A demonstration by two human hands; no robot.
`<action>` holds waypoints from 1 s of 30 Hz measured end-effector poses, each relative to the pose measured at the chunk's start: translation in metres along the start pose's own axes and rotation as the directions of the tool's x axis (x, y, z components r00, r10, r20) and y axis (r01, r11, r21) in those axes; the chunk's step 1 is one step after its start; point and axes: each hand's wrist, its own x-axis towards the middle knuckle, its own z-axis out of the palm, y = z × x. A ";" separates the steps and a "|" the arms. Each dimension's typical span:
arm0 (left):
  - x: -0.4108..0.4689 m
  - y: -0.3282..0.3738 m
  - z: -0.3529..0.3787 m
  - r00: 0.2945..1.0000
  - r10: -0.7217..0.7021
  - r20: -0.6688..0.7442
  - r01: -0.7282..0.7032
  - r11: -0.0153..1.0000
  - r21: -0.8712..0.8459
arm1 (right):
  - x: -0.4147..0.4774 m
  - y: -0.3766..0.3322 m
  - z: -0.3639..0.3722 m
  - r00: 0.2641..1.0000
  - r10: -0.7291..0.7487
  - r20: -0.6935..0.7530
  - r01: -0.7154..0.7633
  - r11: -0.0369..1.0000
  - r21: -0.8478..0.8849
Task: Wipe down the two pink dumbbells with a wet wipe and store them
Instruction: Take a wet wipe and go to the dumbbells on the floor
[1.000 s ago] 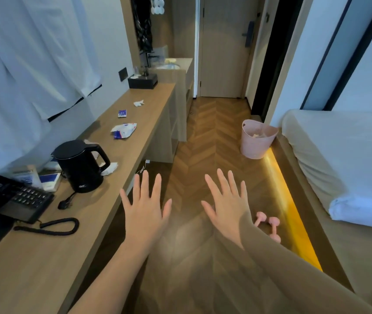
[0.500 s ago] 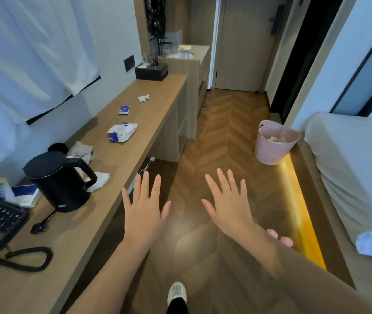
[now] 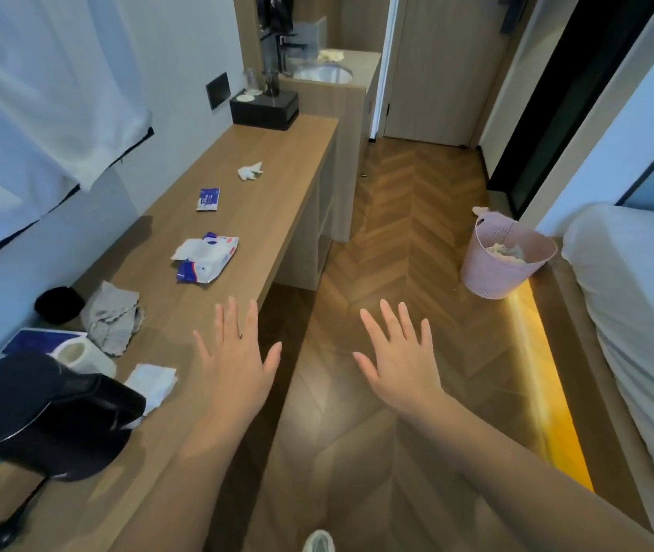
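Dumbbells: not in view, position can't be given. The only task item showing is the wipe pack [image 3: 207, 258], lying flat mid-desk, blue-and-white, with something white at its upper-left end; wipe or flap, can't tell. Further along the desk [image 3: 277, 217] are a small blue sachet [image 3: 208, 199] and a crumpled tissue [image 3: 249, 171], both apart from the pack.

Left hand [image 3: 237, 360] is palm down with fingers straight and spread, holding nothing, over the desk's front edge and short of the pack. Right hand [image 3: 401, 360] is the same, fingers spread and empty, over the floor [image 3: 397, 233]. Neither touches anything.

Near end of the desk: kettle [image 3: 38, 416], flat white sheet [image 3: 152, 382] just beside it, grey cloth [image 3: 112, 316] behind. Pink bin [image 3: 492, 272] stands on the floor by the bed [image 3: 636, 292], with some paper inside. A shoe tip [image 3: 318, 541] shows at the bottom edge.

Step, as a judgement: opening stage, nothing wiped yet, no wipe in hand; the person looks headed for the pack. Next move likely calls for the left hand to reach forward to the pack, with one hand pinning it while the other pinches out a single wipe, since a light pack may lift or slide. Then find the dumbbells. Storage spot isn't evident.
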 end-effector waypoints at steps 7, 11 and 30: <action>0.058 -0.007 0.018 0.992 -0.075 0.098 0.076 0.997 -0.011 | 0.095 -0.006 0.004 0.996 -0.093 0.005 0.093 0.996 0.010; 0.097 -0.003 0.029 0.983 -0.135 0.121 0.138 0.990 -0.020 | 0.148 -0.003 0.012 0.985 -0.170 0.020 0.169 0.985 0.036; 0.257 -0.009 0.075 0.801 -0.576 0.161 0.581 0.814 0.023 | 0.400 -0.044 0.043 0.797 -0.569 0.202 0.556 0.822 0.121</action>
